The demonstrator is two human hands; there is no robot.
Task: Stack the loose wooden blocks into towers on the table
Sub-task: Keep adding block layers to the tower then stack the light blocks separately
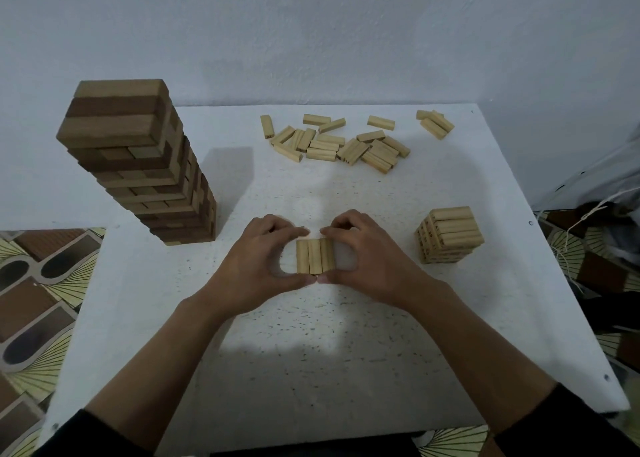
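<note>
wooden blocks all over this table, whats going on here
A person is building towers from wooden blocks on a white table. The left hand and right hand together pinch a row of three light blocks lying side by side mid-table, fingers at the far ends and thumbs at the near ends. A tall dark tower stands at the left, a short light tower at the right, and a pile of loose blocks waits at the far side.

Loose blocks (pixel 341 145), far table edge: pale matt wood, visible grain. Tall tower (pixel 138 165), left edge: darker two-tone wood. Table (pixel 311 352): white, matt, speckled.
</note>
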